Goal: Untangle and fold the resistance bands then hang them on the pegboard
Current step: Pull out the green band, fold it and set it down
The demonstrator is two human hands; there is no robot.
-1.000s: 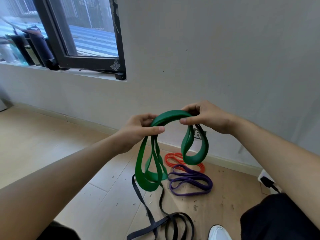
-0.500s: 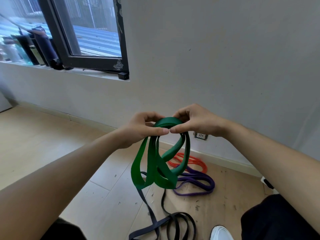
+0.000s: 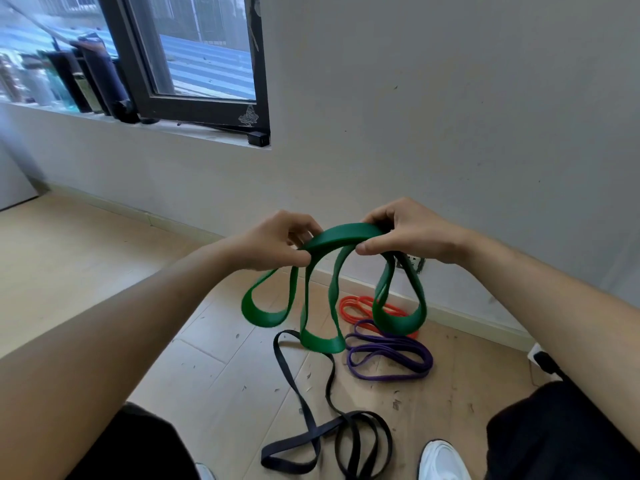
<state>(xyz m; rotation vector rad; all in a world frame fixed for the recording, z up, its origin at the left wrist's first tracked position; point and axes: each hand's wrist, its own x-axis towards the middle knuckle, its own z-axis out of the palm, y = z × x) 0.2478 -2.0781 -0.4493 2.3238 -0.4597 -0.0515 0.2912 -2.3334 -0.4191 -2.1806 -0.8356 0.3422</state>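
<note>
Left hand: the left hand (image 3: 277, 242) is raised in front of the person's chest, thumb and fingertips pinched shut on the left end of the arch of the wide green rubber resistance band (image 3: 341, 237).
Right hand: the right hand (image 3: 410, 233) is level with the left and a little apart from it, its thumb below and fingers curled over the top, clamped on the right end of the same arch.
Green band: held in mid-air between the two hands, well above the floor; a short flat stretch bridges hand to hand, and three loops hang from it, one swinging out to the left, one long one in the middle, one under the right hand.
Black band: a narrow black rubber band (image 3: 329, 434) lies on the pale wooden floor (image 3: 104, 265) in loose, overlapping loops, between the person's knees, one strand running up under the green loops.
Purple band: a thin purple band (image 3: 391, 358) lies coiled flat on the floor, right of the black one.
Orange band: a thin orange-red band (image 3: 356, 308) lies by the skirting of the grey wall (image 3: 450, 116), partly hidden behind the right-hand green loop, touching the purple coil.
Feet: a white shoe (image 3: 441, 459) shows at the lower edge, just right of the black loops.
Window: a dark-framed window (image 3: 194, 64) stands at upper left with dark bottles (image 3: 100, 81) along its sill.
</note>
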